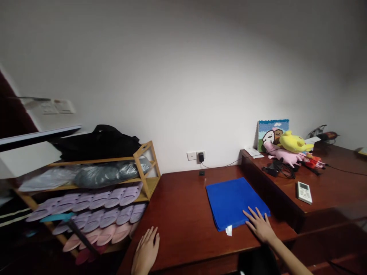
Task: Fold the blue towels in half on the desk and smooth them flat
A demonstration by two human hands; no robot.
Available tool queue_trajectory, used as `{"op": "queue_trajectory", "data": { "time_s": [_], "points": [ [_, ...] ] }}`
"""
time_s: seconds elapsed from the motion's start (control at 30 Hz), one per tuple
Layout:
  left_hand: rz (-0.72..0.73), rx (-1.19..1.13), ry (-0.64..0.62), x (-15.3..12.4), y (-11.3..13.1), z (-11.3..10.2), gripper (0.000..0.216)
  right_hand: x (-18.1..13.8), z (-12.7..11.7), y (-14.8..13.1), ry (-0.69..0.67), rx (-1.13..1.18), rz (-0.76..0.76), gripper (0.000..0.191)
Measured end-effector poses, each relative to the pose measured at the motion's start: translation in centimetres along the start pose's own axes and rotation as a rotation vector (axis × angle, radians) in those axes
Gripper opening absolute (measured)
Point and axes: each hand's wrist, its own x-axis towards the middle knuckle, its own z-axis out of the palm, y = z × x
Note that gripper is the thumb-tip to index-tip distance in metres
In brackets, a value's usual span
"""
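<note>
A folded blue cloth [233, 200] lies flat on the right part of the reddish-brown desk [183, 214]. From its near edge a small white tag [228, 230] sticks out. My right hand [260, 226] rests with fingers spread over the cloth's near right corner, the fingertips on the fabric. At the desk's left front edge lies my left hand [146, 248], palm down, holding nothing. Its fingers are stretched out, well apart from the cloth.
Left of the desk stands a wooden rack [146, 172] with several slippers and a black bag [100, 143]. A raised surface on the right bears plush toys [294, 143], a white remote [304, 192], cables and a dog picture [272, 133]. A black charger [201, 157] is plugged into the wall.
</note>
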Motion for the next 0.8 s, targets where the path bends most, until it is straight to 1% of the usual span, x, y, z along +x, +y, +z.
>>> {"op": "queue_trajectory", "data": {
  "time_s": [0.2, 0.3, 0.37, 0.43, 0.5, 0.57, 0.6, 0.63, 0.7, 0.77, 0.8],
  "points": [
    [0.009, -0.010, 0.015, 0.0, -0.3, 0.3, 0.063, -3.0, 1.9, 2.4, 0.111, 0.137, 0.008, 0.057],
    [-0.009, -0.018, 0.028, -0.1, 0.0, 0.0, 0.063, -4.4, 2.0, 2.7, 0.235, 0.301, 0.024, 0.058],
    [-0.023, -0.022, 0.038, -0.1, 0.3, -0.2, 0.061, -5.1, 1.6, 2.3, 0.296, 0.475, 0.102, 0.053],
    [-0.027, -0.028, 0.045, -0.1, 0.4, -0.3, 0.060, -5.4, 1.1, 1.4, 0.256, 0.742, 0.260, 0.044],
    [-0.028, -0.037, 0.048, -0.1, 0.5, -0.2, 0.058, -5.4, 0.5, 0.0, 0.144, 1.132, 0.435, 0.038],
    [-0.030, -0.046, 0.053, 0.0, 0.4, -0.1, 0.058, -5.1, -0.1, -1.8, 0.048, 1.536, 0.548, 0.040],
    [-0.030, -0.047, 0.056, 0.1, 0.4, -0.1, 0.058, -4.9, -0.3, -2.7, 0.028, 1.682, 0.579, 0.043],
    [-0.027, -0.045, 0.057, 0.1, 0.4, -0.1, 0.058, -4.7, -0.6, -3.5, 0.022, 1.778, 0.599, 0.045],
    [-0.011, -0.037, 0.057, 0.1, 0.3, -0.1, 0.060, -4.6, -1.1, -4.4, 0.010, 1.847, 0.627, 0.047],
    [0.006, -0.029, 0.054, 0.2, 0.2, -0.2, 0.061, -5.2, -1.9, -4.2, -0.069, 1.850, 0.625, 0.048],
    [0.012, -0.029, 0.055, 0.1, 0.1, -0.3, 0.061, -5.8, -2.3, -3.6, -0.112, 1.821, 0.608, 0.050]
  ]
}}
